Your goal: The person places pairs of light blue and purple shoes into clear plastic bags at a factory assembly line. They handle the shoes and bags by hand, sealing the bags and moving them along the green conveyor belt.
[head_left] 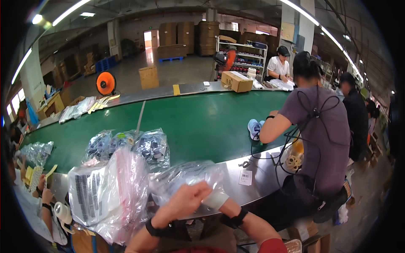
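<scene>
My left hand (190, 198) is closed, knuckles up, at the near edge of a clear plastic bag (168, 179) with dark print. The bag lies crumpled over the edge of the metal ledge. Beside it, a whitish sheet or fold of film (216, 200) covers my right hand (227, 206), so its fingers are hidden. To the left stands a thick stack of clear printed plastic bags (90, 189), some with pinkish edges. Behind these, several shoes in clear bags (154, 145) rest on the green conveyor belt (202, 122).
A white label card (245, 177) lies on the metal ledge (230, 185). At right, a seated person (322, 135) leans over a light blue shoe (254, 128), near tape rolls (293, 162). Other people's hands (44, 189) work at far left. A cardboard box (237, 81) sits across the belt.
</scene>
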Demonstrator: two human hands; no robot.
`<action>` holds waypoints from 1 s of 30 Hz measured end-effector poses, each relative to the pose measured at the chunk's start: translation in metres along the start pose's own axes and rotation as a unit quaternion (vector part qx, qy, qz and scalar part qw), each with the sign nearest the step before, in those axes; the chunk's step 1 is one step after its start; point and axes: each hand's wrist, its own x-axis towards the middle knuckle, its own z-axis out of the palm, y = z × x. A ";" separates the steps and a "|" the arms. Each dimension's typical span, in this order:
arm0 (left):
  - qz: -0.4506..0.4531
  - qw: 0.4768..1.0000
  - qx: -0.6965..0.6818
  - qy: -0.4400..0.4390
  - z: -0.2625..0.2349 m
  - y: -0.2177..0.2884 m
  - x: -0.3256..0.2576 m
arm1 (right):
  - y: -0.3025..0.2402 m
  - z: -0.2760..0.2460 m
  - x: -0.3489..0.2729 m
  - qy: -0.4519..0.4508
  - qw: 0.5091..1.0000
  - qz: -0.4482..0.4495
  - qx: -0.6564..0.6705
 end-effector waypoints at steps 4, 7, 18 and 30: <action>0.107 0.988 0.101 0.043 0.060 -0.024 -0.031 | -0.052 -0.037 -0.004 -0.069 0.994 -0.067 -0.056; 0.058 0.985 0.066 0.151 0.032 -0.012 -0.002 | -0.069 -0.065 0.008 -0.011 0.992 -0.116 0.040; -0.074 0.942 -0.123 0.303 -0.013 -0.042 0.019 | -0.009 -0.069 0.206 0.261 0.942 0.011 -0.210; -0.083 0.795 -0.500 0.332 -0.019 -0.076 0.020 | -0.048 -0.060 0.035 0.024 0.857 -0.083 0.509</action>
